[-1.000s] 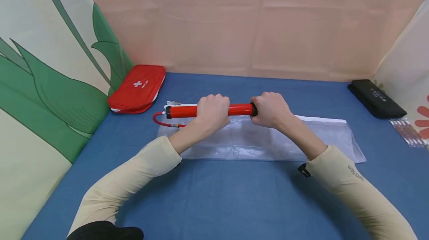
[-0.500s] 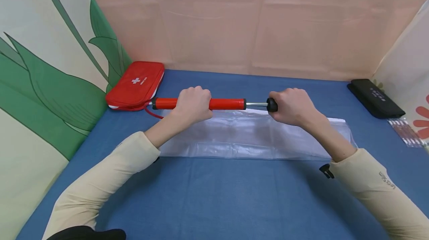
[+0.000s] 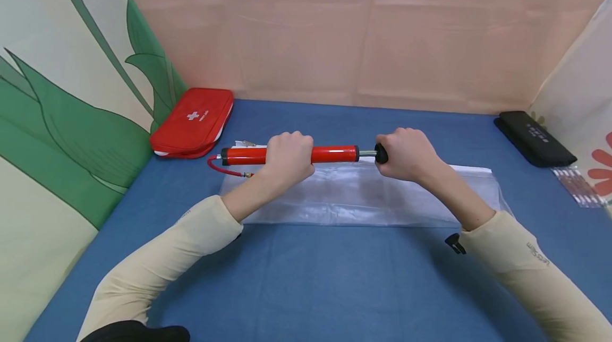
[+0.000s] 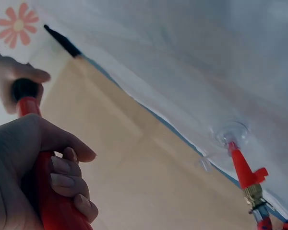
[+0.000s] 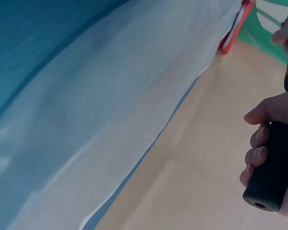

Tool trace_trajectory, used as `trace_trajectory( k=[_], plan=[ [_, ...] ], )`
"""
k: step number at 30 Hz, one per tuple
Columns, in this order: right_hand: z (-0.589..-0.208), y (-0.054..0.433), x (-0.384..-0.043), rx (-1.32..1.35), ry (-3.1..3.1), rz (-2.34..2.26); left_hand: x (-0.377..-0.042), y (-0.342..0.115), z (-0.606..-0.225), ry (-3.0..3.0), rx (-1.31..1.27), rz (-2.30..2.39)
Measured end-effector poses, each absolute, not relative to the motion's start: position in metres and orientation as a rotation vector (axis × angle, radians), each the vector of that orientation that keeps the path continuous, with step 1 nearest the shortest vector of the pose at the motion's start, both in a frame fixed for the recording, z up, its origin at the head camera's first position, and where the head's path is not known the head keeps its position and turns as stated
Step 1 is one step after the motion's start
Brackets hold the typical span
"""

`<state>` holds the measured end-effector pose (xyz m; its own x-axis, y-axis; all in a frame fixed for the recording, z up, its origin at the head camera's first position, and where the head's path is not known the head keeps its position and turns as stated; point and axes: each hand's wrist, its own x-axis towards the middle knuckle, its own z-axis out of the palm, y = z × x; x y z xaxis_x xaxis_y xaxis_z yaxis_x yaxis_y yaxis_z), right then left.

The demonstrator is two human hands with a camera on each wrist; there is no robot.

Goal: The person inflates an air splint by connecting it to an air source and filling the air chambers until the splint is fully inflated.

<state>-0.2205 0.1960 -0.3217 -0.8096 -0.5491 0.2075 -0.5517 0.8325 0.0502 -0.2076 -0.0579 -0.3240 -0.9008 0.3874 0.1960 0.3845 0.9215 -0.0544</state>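
A red hand pump (image 3: 334, 154) is held level above a folded clear plastic inflatable (image 3: 344, 201). My left hand (image 3: 289, 159) grips the pump's barrel. The black handle (image 5: 273, 165) is wrapped by the fingers of my right hand (image 3: 406, 155), and a short length of metal rod (image 3: 367, 153) shows between barrel and handle. From the barrel's left end a red hose (image 3: 210, 164) curls back to a brass connector. The left wrist view shows a red nozzle (image 4: 244, 167) beyond that connector, its tip in the clear round valve (image 4: 230, 133) of the inflatable.
A red first aid case (image 3: 195, 121) lies at the back left of the blue-covered table (image 3: 325, 283). On the right are a black pouch (image 3: 535, 139) and a clear packet (image 3: 577, 187) beside it. A peach cloth (image 3: 306, 34) hangs behind the table.
The handle first sat against the barrel. By half a second ago my hands had moved apart, drawing out the rod; now they are closer again, with less rod showing.
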Motion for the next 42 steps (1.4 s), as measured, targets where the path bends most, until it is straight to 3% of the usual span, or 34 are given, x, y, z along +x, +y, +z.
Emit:
trace_trajectory(
  k=[18,24,34,42],
  plan=[
    [-0.316,0.167,-0.225,0.935,-2.692,0.031,-0.210,-0.033,-0.313,-2.866,-0.546,0.060],
    [-0.314,0.189,-0.228,0.894,-2.716,0.019,-0.212,-0.046,-0.310,-2.867,-0.550,0.001],
    [-0.310,0.266,-0.231,0.724,-2.690,0.038,-0.212,-0.058,-0.304,-2.937,-0.496,-0.144],
    [-0.305,0.274,-0.229,0.706,-2.733,0.138,-0.218,-0.051,-0.295,-2.916,-0.484,-0.107]
  ],
)
